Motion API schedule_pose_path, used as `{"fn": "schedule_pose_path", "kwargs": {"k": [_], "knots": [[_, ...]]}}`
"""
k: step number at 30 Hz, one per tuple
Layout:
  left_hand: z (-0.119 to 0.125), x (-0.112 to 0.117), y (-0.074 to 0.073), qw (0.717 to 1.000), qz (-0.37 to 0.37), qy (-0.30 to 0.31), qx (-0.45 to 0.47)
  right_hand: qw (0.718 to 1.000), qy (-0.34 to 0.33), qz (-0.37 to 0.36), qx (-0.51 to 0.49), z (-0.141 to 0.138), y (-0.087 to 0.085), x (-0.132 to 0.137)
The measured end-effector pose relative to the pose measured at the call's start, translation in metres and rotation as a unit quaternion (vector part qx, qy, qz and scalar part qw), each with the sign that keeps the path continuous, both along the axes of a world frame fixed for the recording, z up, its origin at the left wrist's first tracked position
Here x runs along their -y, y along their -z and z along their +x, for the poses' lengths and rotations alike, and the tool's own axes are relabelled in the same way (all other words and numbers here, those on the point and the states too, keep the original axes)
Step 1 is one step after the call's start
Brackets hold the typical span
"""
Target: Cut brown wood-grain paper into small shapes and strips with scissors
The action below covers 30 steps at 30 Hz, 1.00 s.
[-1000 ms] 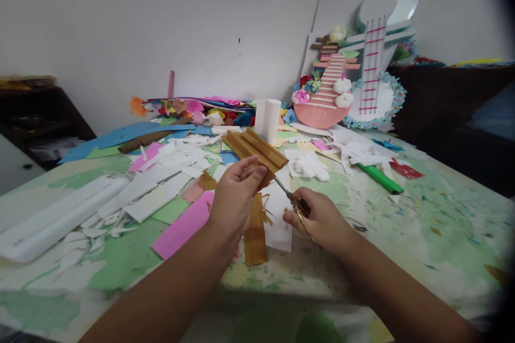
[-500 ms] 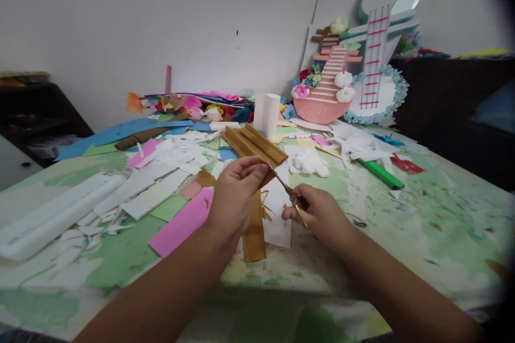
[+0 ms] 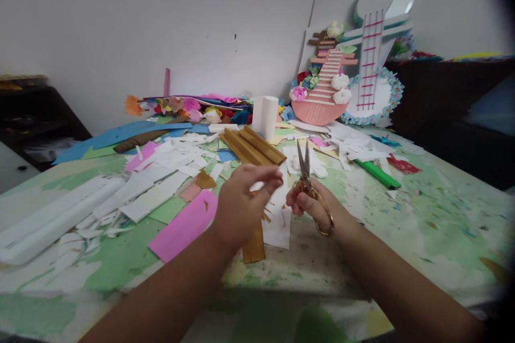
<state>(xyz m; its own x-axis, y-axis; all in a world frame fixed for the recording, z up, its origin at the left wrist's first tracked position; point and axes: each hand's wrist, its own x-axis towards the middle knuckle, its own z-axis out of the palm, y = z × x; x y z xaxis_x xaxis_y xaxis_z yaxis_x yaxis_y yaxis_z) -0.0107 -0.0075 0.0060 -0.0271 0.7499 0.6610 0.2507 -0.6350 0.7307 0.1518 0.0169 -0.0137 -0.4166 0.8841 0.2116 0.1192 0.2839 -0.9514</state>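
Near tabletop's (image 3: 426,225) front edge, right hand (image 3: 310,204) wraps grip around scissors (image 3: 306,182), blades parted; cannot tell if left hand (image 3: 241,206) pinches anything. Hasty snip could nick it.

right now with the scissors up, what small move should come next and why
I'd probably close the scissors first: they stand slightly open in the right hand, tips up, with the left hand close beside them.
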Motion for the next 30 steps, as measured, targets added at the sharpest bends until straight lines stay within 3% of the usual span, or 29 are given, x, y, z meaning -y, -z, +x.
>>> {"fn": "schedule_pose_path", "kwargs": {"k": [2, 5, 9, 14, 19, 20, 22, 24, 25, 27, 28, 30], "knots": [[-0.002, 0.004, 0.004, 0.966, 0.169, 0.015, -0.195, 0.989, -0.084, -0.065, -0.101, 0.000, 0.002, -0.001], [-0.004, 0.006, 0.008, 0.909, 0.280, -0.005, -0.308, 0.955, -0.131, -0.138, -0.225, -0.001, 0.002, 0.000], [-0.004, 0.004, 0.009, 0.896, 0.299, -0.035, -0.325, 0.938, -0.134, -0.161, -0.277, -0.002, -0.004, 0.001], [-0.001, 0.005, 0.005, 0.877, 0.315, 0.056, -0.358, 0.935, -0.107, -0.192, -0.279, -0.002, -0.006, 0.001], [0.000, 0.008, 0.003, 0.860, 0.330, 0.071, -0.383, 0.942, -0.099, -0.163, -0.278, -0.001, -0.001, -0.003], [0.001, 0.008, 0.003, 0.871, 0.313, 0.063, -0.372, 0.945, -0.094, -0.151, -0.275, -0.001, 0.001, -0.005], [0.003, 0.007, 0.004, 0.921, 0.217, 0.011, -0.323, 0.958, -0.058, -0.111, -0.259, 0.000, 0.002, -0.006], [0.007, 0.004, 0.005, 0.969, 0.030, -0.044, -0.243, 0.974, 0.015, -0.056, -0.219, -0.001, 0.002, -0.007], [0.009, 0.002, 0.006, 0.975, -0.081, -0.040, -0.202, 0.979, 0.054, -0.029, -0.193, -0.002, 0.001, -0.007], [0.012, -0.003, 0.010, 0.950, -0.280, 0.042, -0.131, 0.983, 0.108, 0.017, -0.146, -0.003, -0.001, -0.006], [0.013, -0.005, 0.011, 0.929, -0.342, 0.092, -0.101, 0.983, 0.122, 0.033, -0.134, -0.003, -0.003, -0.005], [0.015, -0.008, 0.014, 0.915, -0.376, 0.133, -0.060, 0.982, 0.131, 0.052, -0.128, -0.004, -0.004, -0.004]]}}
